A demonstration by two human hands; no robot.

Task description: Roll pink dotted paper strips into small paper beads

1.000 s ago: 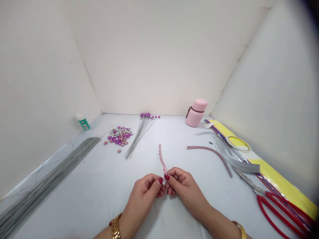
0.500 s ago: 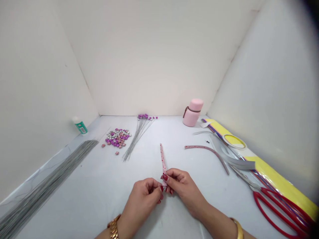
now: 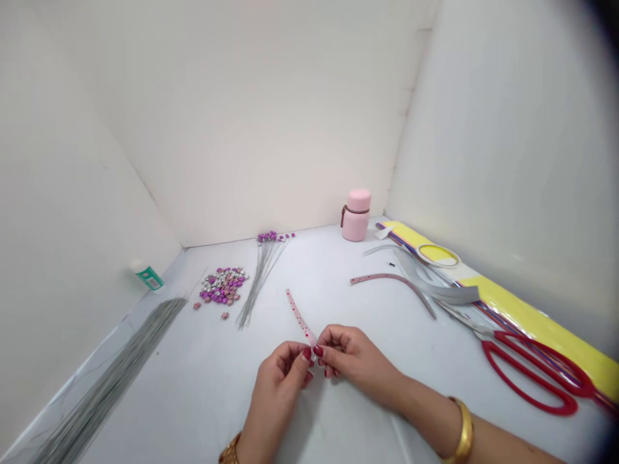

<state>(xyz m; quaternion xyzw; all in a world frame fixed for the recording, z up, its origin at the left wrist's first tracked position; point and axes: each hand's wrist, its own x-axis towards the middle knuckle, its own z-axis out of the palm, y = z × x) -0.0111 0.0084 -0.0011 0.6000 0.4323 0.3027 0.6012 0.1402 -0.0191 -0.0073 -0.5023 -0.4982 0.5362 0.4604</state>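
Left hand (image 3: 280, 383) and right hand (image 3: 356, 362) pinch the near end of a red-dotted paper strip (image 3: 298, 316) (presumably for fine control); far end unheld, pointing across the desk (image 3: 203, 393).

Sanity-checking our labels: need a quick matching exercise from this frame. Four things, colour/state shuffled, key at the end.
Things:
1. flask
2. scissors
3. held strip
4. long wire bundle

Colour/state:
A. red-handled, lying at the right
B. grey, lying at the left
C. pale with red spots
D. pink, standing upright

Pairs: 1-D, 2-A, 3-C, 4-B
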